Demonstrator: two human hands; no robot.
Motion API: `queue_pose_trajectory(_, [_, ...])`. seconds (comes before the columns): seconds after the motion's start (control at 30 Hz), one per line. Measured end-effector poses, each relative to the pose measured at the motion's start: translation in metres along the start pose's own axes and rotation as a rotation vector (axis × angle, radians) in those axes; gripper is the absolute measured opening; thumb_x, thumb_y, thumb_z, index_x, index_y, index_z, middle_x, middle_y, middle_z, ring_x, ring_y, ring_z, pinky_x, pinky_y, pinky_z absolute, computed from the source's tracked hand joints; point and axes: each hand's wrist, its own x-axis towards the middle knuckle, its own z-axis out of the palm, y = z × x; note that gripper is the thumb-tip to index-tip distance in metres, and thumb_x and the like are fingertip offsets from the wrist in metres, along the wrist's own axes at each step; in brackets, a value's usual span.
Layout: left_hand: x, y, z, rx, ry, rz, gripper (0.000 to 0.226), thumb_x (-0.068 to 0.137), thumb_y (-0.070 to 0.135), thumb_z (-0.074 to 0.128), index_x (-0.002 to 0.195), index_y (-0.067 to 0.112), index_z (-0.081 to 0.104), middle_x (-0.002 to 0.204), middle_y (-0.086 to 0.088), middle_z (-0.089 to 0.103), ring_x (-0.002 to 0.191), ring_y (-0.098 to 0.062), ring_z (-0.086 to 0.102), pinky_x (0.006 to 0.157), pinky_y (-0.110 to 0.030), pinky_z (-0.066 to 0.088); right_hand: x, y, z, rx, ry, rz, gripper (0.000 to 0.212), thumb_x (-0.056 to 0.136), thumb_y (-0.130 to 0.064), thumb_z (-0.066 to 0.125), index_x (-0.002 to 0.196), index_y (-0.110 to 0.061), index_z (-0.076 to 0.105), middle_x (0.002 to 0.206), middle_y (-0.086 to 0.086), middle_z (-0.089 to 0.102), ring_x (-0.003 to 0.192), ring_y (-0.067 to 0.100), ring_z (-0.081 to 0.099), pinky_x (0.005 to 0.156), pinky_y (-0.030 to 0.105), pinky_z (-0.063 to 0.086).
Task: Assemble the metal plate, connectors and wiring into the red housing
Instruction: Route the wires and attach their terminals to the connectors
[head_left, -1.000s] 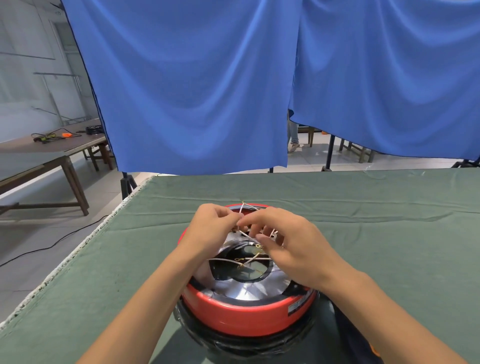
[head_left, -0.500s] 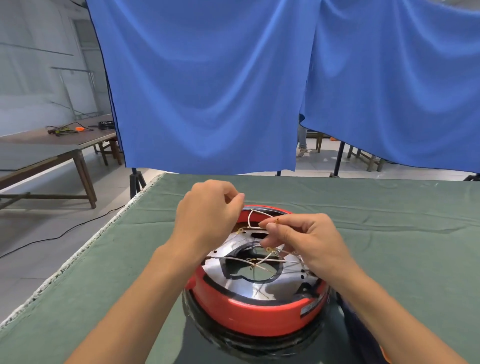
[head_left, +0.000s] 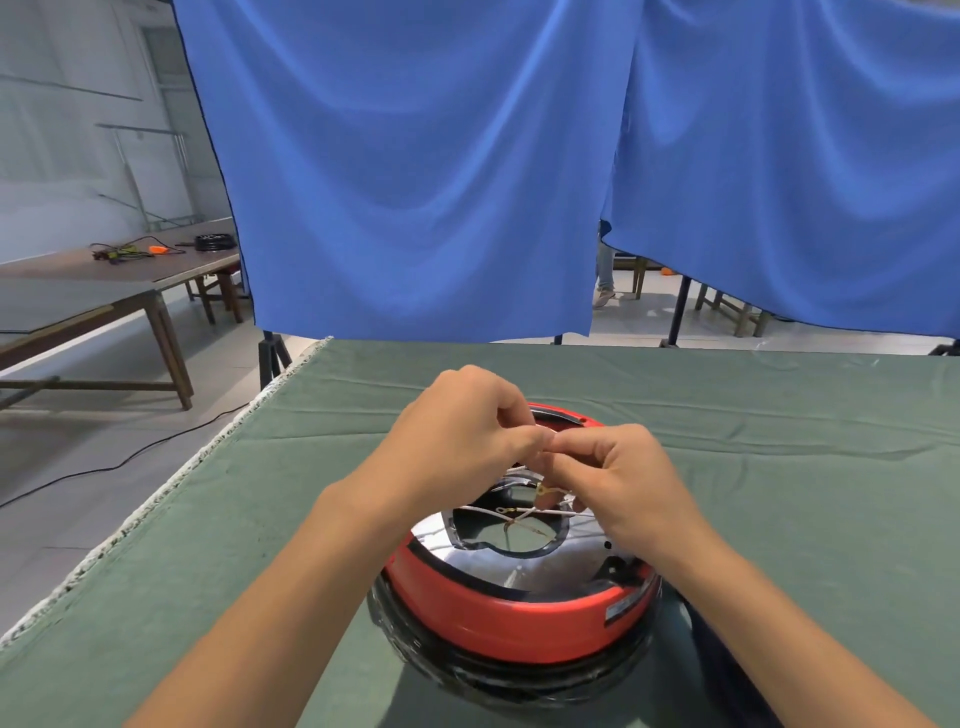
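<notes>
- The red housing (head_left: 519, 618) sits on the green-covered desk (head_left: 779, 467), atop a black base (head_left: 498, 680).
- The metal plate (head_left: 483, 564) lies inside it, with white wiring (head_left: 550, 513) crossing its central opening.
- Left hand (head_left: 457, 431) and right hand (head_left: 618, 483) meet fingertip to fingertip above the far rim; each grip is narrow, pinching a wire.

Plate (head_left: 519, 569) sits in housing (head_left: 511, 618) on table (head_left: 779, 467); hands above, wires (head_left: 524, 512) across plate opening.
</notes>
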Motion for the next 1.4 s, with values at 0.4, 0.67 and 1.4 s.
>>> queue_pose_trajectory(0.4, [-0.007, -0.019, -0.029, -0.141, -0.054, -0.023, 0.017, 0.083, 0.017, 0.07, 0.066, 0.016, 0.072, 0.055, -0.007, 0.063, 0.047, -0.016, 0.052, 0.044, -0.029, 0.041, 0.024, -0.008, 0.002, -0.09, -0.116, -0.058, 0.011, 0.08, -0.014, 0.073, 0.079, -0.023, 0.076, 0.084, -0.001, 0.069, 0.082, 0.01, 0.063, 0.079, 0.029, 0.051])
queue_pose_trajectory(0.67, [-0.02, -0.06, -0.013, -0.295, 0.395, -0.272, 0.022, 0.084, 0.017, 0.066, 0.062, 0.016, 0.07, 0.057, 0.0, 0.065, 0.054, -0.008, 0.055, 0.059, -0.035, 0.05, 0.043, -0.007, 0.026, -0.186, -0.302, -0.053, 0.016, 0.087, -0.017, 0.068, 0.072, -0.024, 0.067, 0.075, -0.002, 0.073, 0.069, 0.004, 0.065, 0.068, 0.019, 0.047])
queue_pose_trajectory(1.4, [-0.02, -0.086, 0.02, -0.346, 0.18, -0.594, 0.023, 0.082, 0.015, 0.054, 0.059, 0.015, 0.055, 0.047, 0.002, 0.046, 0.042, -0.012, 0.037, 0.046, -0.024, 0.029, 0.062, -0.01, 0.029, -0.622, -0.566, -0.159, 0.008, 0.086, -0.021, 0.068, 0.086, -0.021, 0.076, 0.069, -0.022, 0.062, 0.072, -0.006, 0.056, 0.063, 0.009, 0.041])
